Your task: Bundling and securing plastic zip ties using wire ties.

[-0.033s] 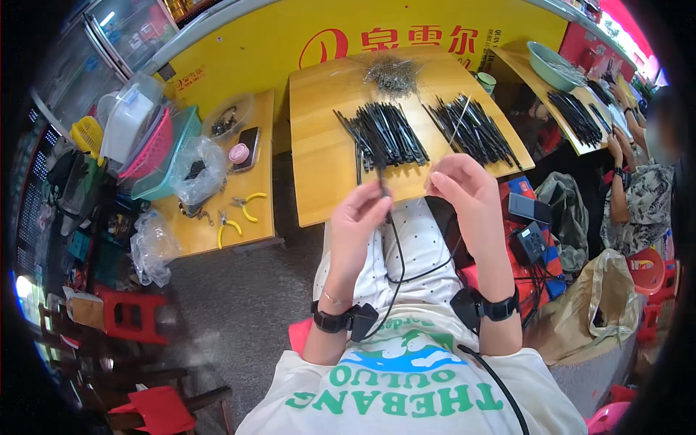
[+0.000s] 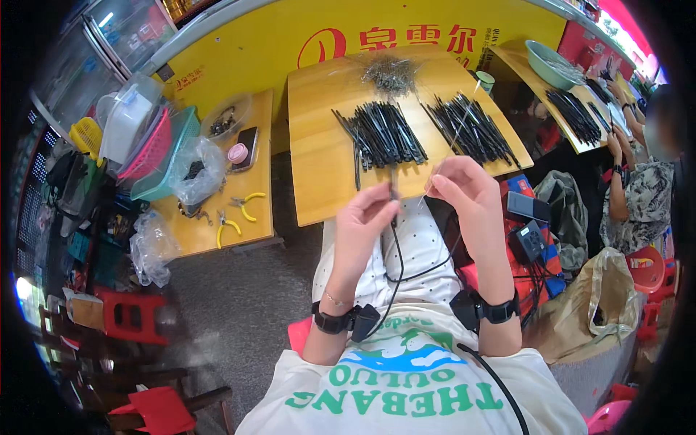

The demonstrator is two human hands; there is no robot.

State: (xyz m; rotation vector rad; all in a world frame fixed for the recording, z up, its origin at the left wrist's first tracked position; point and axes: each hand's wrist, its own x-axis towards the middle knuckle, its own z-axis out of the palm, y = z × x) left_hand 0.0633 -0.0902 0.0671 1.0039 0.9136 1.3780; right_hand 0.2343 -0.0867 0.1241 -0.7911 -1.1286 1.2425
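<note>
My left hand (image 2: pixel 368 215) pinches a slim dark strip (image 2: pixel 394 190), blurred by motion, just past the table's near edge. To its right, my right hand (image 2: pixel 464 188) has thumb and fingertips closed on a fine, pale wire-like piece (image 2: pixel 426 190), too thin to make out fully. Beyond the hands, two piles of slim black strips lie on the wooden table (image 2: pixel 312 145): a left pile (image 2: pixel 388 134) and a right pile (image 2: pixel 475 134). A thin, light rod rests across the right one. Farther back sits a tangled heap of fine metallic pieces (image 2: pixel 390 76).
A side table at left bears yellow-handled pliers (image 2: pixel 230 230), a phone (image 2: pixel 247 145), plastic bags and stacked baskets (image 2: pixel 148 148). Black cables cross my lap. At right are a brown bag (image 2: pixel 591 312), dark boxes and a person working at another table with black strips.
My left hand has shifted slightly to the right, bringing the dark strip nearer my right hand. My right hand has barely moved.
</note>
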